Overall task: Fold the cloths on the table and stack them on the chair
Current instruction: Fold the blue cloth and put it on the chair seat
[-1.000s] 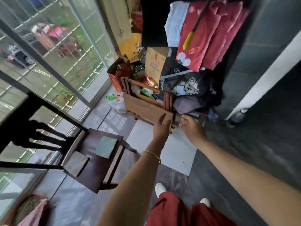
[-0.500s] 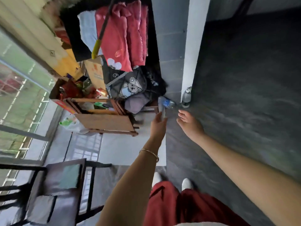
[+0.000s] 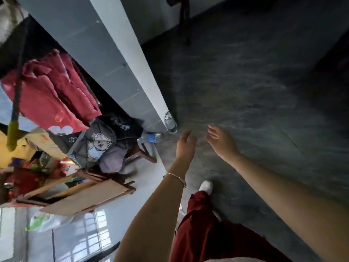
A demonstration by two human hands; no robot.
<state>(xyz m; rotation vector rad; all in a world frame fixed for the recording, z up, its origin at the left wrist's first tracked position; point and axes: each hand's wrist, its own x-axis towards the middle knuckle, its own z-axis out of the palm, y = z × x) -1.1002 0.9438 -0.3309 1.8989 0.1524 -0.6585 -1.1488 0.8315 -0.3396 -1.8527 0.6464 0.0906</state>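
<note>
My left hand point(image 3: 186, 145) and my right hand point(image 3: 221, 141) are stretched out in front of me over the dark floor, both with relaxed fingers and holding nothing. A thin bangle sits on my left wrist. The chair with the folded cloths is out of view except for a dark strip point(image 3: 105, 251) at the bottom edge. No table with cloths shows in this view. Red clothes point(image 3: 51, 99) hang at the left, beside a dark garment with a bear print point(image 3: 98, 144).
A grey and white pillar point(image 3: 120, 59) runs diagonally from top left to centre. Two plastic bottles point(image 3: 151, 138) lie at its foot. A folded wooden frame point(image 3: 85, 195) and clutter stand at left. A dark furniture leg point(image 3: 185, 21) is at top.
The view has swung to the right and tilted. The chair with its folded cloths has slid out of the frame, and more dark floor shows. Both hands stay held out and empty.
</note>
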